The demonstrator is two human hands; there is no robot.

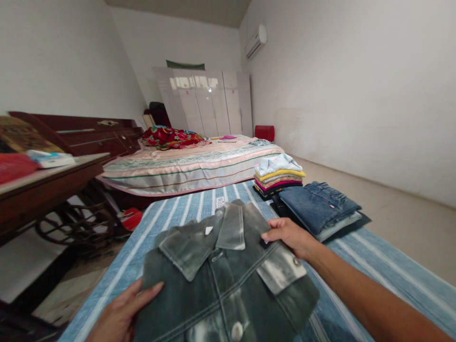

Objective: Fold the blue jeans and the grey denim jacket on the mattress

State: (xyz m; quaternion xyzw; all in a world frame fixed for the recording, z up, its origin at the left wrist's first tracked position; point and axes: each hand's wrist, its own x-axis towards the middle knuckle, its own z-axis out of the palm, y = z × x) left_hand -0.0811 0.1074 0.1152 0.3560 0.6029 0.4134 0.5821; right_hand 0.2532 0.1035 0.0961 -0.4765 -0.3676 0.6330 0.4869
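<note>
A folded grey-green denim jacket with a collar, buttons and a pale pocket flap faces me, just over the striped blue bed cover. At its left edge, my left hand grips the cloth, thumb on top and fingers partly hidden beneath. My right hand pinches the jacket's upper right side near a small dark tag. Beyond that hand lie folded blue jeans on top of other folded garments. Farther back stands a neat stack of folded clothes in several colours.
A second bed with a striped sheet and a red floral blanket stands ahead. On the left is a wooden sewing-machine table with an iron wheel below. A pale wardrobe and a red box are at the back.
</note>
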